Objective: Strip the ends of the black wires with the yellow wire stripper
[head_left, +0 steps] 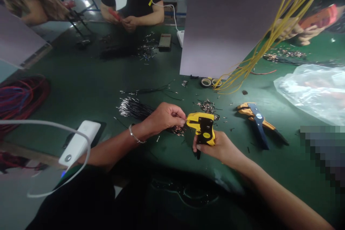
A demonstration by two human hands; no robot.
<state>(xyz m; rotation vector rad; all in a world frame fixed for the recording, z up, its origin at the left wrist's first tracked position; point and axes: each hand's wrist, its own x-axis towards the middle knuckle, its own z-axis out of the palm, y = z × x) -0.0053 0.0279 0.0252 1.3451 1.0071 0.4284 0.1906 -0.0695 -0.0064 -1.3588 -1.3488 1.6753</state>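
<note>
My right hand (pixel 219 146) is wrapped round the handles of a yellow and black wire stripper (pixel 206 127), whose jaws point left. At those jaws, my left hand (pixel 168 116) pinches a thin wire, mostly hidden by the fingers. Beneath my left hand a bundle of black wires (pixel 137 108) lies on the green table, with shiny tips at its left end and copper-coloured ends (pixel 178 130) to the right. Just behind the stripper is a small heap of wire scraps (pixel 207 106).
A second wire stripper (pixel 254 120), blue and orange, lies to the right, near a clear plastic bag (pixel 312 90). Yellow wires (pixel 258 52) hang before a grey panel (pixel 218 21). Tape rolls (pixel 206 83) sit below it. A white power bank (pixel 80 142) is at left. Co-workers' hands (pixel 129 23) work opposite.
</note>
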